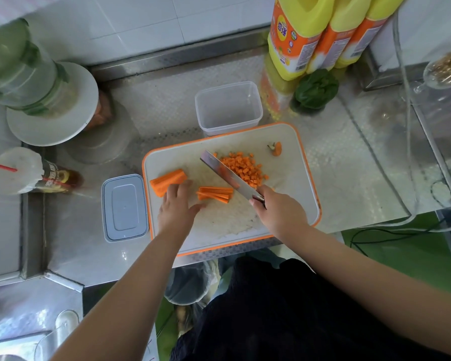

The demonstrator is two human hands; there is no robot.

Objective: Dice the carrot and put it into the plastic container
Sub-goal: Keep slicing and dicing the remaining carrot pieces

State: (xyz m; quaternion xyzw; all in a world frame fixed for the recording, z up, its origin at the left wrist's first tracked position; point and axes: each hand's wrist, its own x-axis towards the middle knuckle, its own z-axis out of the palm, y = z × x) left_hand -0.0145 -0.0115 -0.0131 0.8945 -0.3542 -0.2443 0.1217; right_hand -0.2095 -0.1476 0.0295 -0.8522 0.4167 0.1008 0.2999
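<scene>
We judged the next cut turned on the carrot sticks (215, 194), which lay on the cutting board (292, 178) between our hands with their long axis running left to right; our left hand (179, 205) hovered just beside their left end, fingers loosely spread and holding nothing. Our right hand (279, 211) gripped the handle of the knife (229, 175), its flat steel blade angled up and left over the sticks. Small matte orange dice (242, 168) were heaped beyond the blade, a thick carrot chunk (168, 182) lay left, and the clear, empty plastic container (228, 108) stood just behind the board.
</scene>
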